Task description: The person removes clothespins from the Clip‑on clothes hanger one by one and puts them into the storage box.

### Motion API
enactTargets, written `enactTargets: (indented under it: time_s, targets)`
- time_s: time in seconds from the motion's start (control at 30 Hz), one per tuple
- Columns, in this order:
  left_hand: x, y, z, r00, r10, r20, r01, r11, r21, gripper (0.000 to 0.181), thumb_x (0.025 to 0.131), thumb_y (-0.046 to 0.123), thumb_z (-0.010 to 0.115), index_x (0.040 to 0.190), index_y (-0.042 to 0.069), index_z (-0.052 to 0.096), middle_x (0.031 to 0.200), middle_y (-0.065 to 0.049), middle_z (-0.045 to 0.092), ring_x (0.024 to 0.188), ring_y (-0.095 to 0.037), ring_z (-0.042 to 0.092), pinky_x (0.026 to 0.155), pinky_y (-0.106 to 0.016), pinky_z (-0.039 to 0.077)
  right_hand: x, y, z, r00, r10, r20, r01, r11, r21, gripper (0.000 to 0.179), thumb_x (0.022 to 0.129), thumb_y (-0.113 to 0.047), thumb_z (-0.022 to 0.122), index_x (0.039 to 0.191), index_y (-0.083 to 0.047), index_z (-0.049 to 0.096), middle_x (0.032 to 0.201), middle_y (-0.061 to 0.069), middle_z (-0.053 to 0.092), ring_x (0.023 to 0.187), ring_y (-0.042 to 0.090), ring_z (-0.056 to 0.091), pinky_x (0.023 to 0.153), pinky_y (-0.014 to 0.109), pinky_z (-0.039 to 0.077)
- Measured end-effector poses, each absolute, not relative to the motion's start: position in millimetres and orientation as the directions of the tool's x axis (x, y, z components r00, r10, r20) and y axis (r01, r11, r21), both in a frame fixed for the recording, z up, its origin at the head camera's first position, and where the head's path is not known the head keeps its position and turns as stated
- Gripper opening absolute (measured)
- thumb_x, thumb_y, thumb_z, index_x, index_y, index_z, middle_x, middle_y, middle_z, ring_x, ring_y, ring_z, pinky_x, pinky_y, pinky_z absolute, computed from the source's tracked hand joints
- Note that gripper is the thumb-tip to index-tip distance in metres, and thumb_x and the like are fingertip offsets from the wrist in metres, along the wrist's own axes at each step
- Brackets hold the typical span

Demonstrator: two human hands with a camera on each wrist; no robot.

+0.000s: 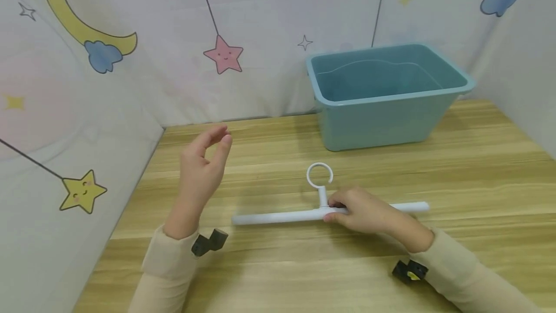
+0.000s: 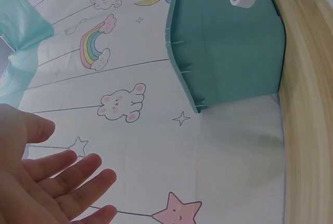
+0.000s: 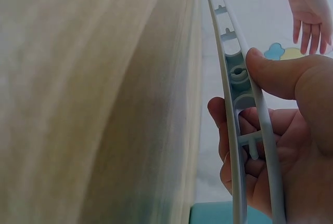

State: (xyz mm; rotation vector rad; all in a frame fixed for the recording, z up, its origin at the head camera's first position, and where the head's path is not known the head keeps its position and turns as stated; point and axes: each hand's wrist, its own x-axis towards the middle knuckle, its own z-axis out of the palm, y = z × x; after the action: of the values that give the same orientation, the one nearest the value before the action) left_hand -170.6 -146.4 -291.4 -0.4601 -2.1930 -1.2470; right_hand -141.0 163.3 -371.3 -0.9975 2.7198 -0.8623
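Note:
My right hand (image 1: 362, 209) grips a white plastic clothes hanger (image 1: 278, 217) just right of its neck, thumb on the near side. A round, almost closed hook (image 1: 307, 176) stands up from the middle of the bar. In the right wrist view the hollow, ribbed underside of the hanger (image 3: 239, 78) faces the camera, and a gap shows between it and the table. My left hand (image 1: 200, 165) is raised above the table, left of the hanger, with relaxed fingers and nothing in it. The left wrist view shows this hand's (image 2: 52, 177) fingers spread loosely.
A blue-green plastic bin (image 1: 382, 120) stands at the back right of the wooden table (image 1: 278, 264), its open top upward. Patterned cloth walls (image 1: 260, 95) with stars and moons border the table at the back and sides.

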Motion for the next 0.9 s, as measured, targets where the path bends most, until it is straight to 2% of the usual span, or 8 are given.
enactTargets:
  time_s: [0.17,0.37,0.57,0.7,0.9]
  targets:
    - [-165,-149,-298,-0.812,0.097,0.575,0.530,0.536,0.657,0.030,0.094,0.010,0.062,0.119,-0.006,0.062,0.112,-0.019,0.068,0.109,-0.030,0.061,0.096,-0.044,0.046,-141,163,-374,-0.783,-0.620,0.052,-0.535,0.628,-0.565,0.022,0.087,-0.030,0.071,0.072,-0.019,0.060,0.063,-0.014,0.043,0.060,0.002,0.037,0.055,0.021,0.034]
    - [-155,-150,-303,-0.840,0.214,0.498,0.518,0.587,0.622,0.038,0.098,0.020,0.058,0.128,-0.002,0.058,0.122,-0.019,0.064,0.120,-0.033,0.055,0.102,-0.050,0.041,-140,161,-375,-0.785,-0.620,0.017,-0.513,0.634,-0.579,0.021,0.087,-0.030,0.071,0.075,-0.017,0.061,0.065,-0.014,0.046,0.060,0.001,0.038,0.056,0.021,0.036]
    - [-143,-149,-305,-0.813,0.351,0.464,0.564,0.672,0.480,0.052,0.100,0.033,0.052,0.141,0.002,0.045,0.139,-0.016,0.052,0.130,-0.035,0.046,0.108,-0.054,0.031,-139,160,-375,-0.760,-0.650,0.024,-0.536,0.605,-0.589,0.020,0.088,-0.030,0.071,0.079,-0.014,0.064,0.067,-0.012,0.052,0.059,0.000,0.040,0.054,0.020,0.037]
    - [-138,-148,-305,-0.787,0.422,0.451,0.595,0.713,0.370,0.058,0.100,0.041,0.050,0.143,0.003,0.042,0.143,-0.016,0.048,0.132,-0.034,0.044,0.111,-0.059,0.022,-138,159,-375,-0.754,-0.656,0.029,-0.546,0.602,-0.583,0.021,0.089,-0.031,0.070,0.080,-0.013,0.065,0.068,-0.012,0.053,0.060,0.000,0.041,0.056,0.021,0.038]
    - [-131,-145,-305,-0.815,0.461,0.350,0.564,0.769,0.300,0.067,0.097,0.048,0.051,0.149,0.007,0.035,0.150,-0.015,0.038,0.139,-0.033,0.035,0.111,-0.064,0.015,-137,160,-377,-0.758,-0.652,-0.001,-0.526,0.613,-0.589,0.021,0.089,-0.029,0.069,0.076,-0.015,0.061,0.065,-0.012,0.048,0.059,0.000,0.039,0.054,0.020,0.036]
